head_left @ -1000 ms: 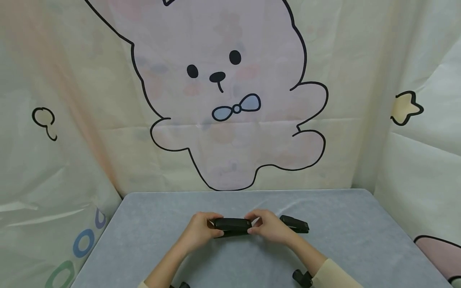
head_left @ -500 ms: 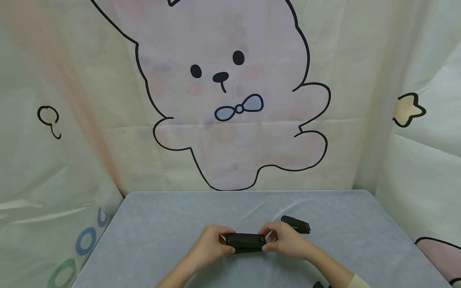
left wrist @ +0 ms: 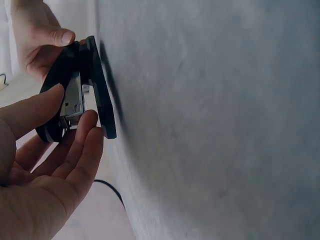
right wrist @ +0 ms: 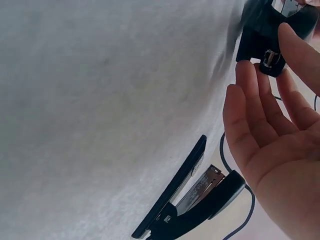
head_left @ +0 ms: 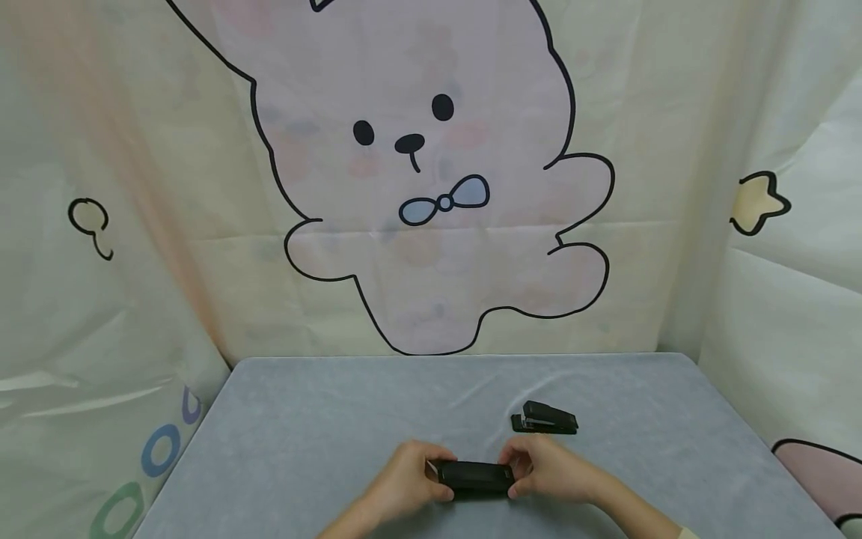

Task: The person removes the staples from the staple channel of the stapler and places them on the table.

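A black stapler [head_left: 474, 477] spans my two hands low over the table. My left hand [head_left: 412, 475] pinches its front end, thumb on the top arm and fingers on the other side. The left wrist view shows the stapler's silver magazine and its base [left wrist: 104, 107] spread apart, near the cloth. Thumb and fingers of my right hand [head_left: 548, 470] hold the hinge end. Behind the right hand lies a second black stapler [head_left: 551, 418], its top arm raised from the base; its metal magazine [right wrist: 200, 191] shows in the right wrist view.
Grey-blue cloth covers the table [head_left: 303, 419]. A pale curtain [head_left: 646, 284] with a cartoon animal hangs behind it, and more printed curtains flank both sides. A thin dark line [right wrist: 250, 207] curves beyond the second stapler in the right wrist view.
Both hands have brought the held stapler nearer to me and to the right. The second stapler, partly covered by the right hand before, is now fully visible where it lay.
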### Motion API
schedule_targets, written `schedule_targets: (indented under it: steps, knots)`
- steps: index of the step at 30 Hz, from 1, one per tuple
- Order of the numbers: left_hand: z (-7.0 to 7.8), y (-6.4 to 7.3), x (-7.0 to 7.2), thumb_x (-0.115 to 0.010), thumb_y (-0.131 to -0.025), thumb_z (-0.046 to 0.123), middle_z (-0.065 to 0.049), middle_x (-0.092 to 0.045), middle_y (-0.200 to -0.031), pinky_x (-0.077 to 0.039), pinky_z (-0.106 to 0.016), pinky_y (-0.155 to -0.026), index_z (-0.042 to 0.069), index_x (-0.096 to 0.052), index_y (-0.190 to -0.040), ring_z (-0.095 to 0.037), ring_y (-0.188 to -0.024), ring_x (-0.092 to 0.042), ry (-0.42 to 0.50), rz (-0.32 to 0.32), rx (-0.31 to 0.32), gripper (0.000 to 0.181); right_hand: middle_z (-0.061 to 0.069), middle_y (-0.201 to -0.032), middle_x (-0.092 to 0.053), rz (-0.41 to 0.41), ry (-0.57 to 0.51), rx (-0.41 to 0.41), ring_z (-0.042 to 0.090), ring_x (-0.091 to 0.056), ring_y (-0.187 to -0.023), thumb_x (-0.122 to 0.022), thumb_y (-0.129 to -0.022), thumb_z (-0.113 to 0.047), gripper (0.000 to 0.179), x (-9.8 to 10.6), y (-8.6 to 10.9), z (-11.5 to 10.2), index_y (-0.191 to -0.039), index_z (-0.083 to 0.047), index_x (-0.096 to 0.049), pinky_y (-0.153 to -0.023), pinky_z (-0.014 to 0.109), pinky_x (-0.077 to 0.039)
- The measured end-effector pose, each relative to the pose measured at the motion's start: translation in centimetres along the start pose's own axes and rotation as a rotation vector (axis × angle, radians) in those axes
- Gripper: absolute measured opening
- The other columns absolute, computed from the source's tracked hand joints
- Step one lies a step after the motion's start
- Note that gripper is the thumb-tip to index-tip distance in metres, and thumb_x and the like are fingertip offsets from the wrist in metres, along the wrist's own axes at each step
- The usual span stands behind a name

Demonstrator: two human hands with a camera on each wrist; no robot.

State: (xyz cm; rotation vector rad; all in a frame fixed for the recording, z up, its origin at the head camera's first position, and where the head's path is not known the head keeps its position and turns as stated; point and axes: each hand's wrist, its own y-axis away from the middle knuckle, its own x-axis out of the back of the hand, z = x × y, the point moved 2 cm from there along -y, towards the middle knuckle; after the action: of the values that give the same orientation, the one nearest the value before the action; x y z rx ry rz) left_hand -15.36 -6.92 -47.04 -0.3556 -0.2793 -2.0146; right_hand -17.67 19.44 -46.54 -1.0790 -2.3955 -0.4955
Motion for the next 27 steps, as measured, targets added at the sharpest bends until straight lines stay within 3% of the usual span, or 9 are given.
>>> schedule_targets:
  steps: [6, 13, 17, 22, 27]
  knots:
    - [-0.2, 0.0, -0.8, -0.086, -0.072, -0.012, 0.005, -0.072, -0.081, -0.048, -0.024, -0.055, 0.003, -0.079, -0.107, -0.009, -0.062, -0.062, -0.007, -0.011, 0.038, 0.039, -0.004, -0.082, -0.066, 0.0, 0.023, -0.003, 0.008, -0.06, -0.073, -0.092, -0.075, -0.003, 0.033, -0.1, 0.1, 0.5, -0.099, -0.013, -0.071, -0.068, 0.026, -0.05]
    - [-0.5, 0.1, -0.2, -0.086, -0.072, -0.012, 0.004, -0.068, -0.084, -0.052, -0.026, -0.065, -0.005, -0.074, -0.118, -0.01, -0.073, -0.062, -0.037, -0.029, 0.025, 0.048, -0.009, -0.102, -0.069, 0.035, 0.112, 0.002, 0.009, -0.063, -0.093, -0.093, -0.078, -0.017, 0.037, 0.0, -0.1, -0.3, -0.109, -0.015, -0.073, -0.08, 0.031, -0.052]
    - [-1.0, 0.1, 0.3, -0.088, -0.07, -0.009, 0.003, -0.067, -0.085, -0.052, -0.028, -0.069, -0.004, -0.075, -0.113, -0.011, -0.077, -0.061, -0.09, -0.04, 0.056, 0.045, -0.008, -0.106, -0.069, 0.049, 0.119, 0.008, 0.011, -0.063, -0.097, -0.092, -0.079, -0.021, 0.04, -0.4, -0.4, -1.3, -0.114, -0.014, -0.074, -0.08, 0.032, -0.052]
    - [-1.5, 0.0, 0.6, -0.088, -0.071, -0.004, 0.001, -0.065, -0.078, -0.049, -0.03, -0.065, -0.006, -0.076, -0.108, -0.011, -0.071, -0.057, -0.163, -0.062, 0.1, 0.038, -0.01, -0.108, -0.07, 0.049, 0.108, 0.018, 0.008, -0.062, -0.098, -0.091, -0.081, -0.024, 0.041, -1.3, -1.1, -1.8, -0.117, -0.013, -0.074, -0.082, 0.032, -0.052]
    - [-1.7, 0.0, 0.6, -0.083, -0.071, -0.01, 0.003, -0.061, -0.068, -0.046, -0.029, -0.061, -0.005, -0.077, -0.1, -0.01, -0.062, -0.053, -0.148, -0.07, 0.102, 0.029, -0.011, -0.11, -0.071, 0.046, 0.102, 0.068, 0.005, -0.062, -0.097, -0.091, -0.082, -0.023, 0.042, -2.2, -2.0, -2.1, -0.119, -0.012, -0.075, -0.083, 0.032, -0.052]
